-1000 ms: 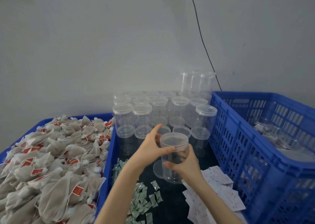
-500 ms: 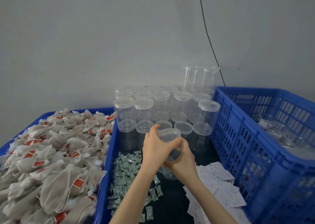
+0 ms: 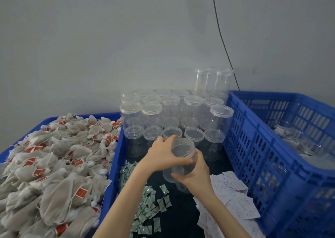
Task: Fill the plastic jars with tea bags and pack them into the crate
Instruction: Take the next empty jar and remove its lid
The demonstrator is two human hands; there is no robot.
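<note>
A clear plastic jar [image 3: 183, 156] is held above the dark desk [image 3: 181, 217], the right hand [image 3: 196, 176] gripping its body and the left hand [image 3: 164, 155] curled over its mouth. Lidded empty jars [image 3: 171, 114] stand just behind; tea bags [image 3: 54, 165] fill the left tray, the blue crate [image 3: 268, 158] sits right.

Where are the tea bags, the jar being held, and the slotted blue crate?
tea bags [image 3: 54, 161], head view, middle of the heap on the left.
held jar [image 3: 183, 152], head view, its clear upper wall between the hands.
blue crate [image 3: 253, 147], head view, its slotted near wall.

Two blue crates [image 3: 257, 147]; two hands [image 3: 163, 156] (one jar [image 3: 183, 158] held).
</note>
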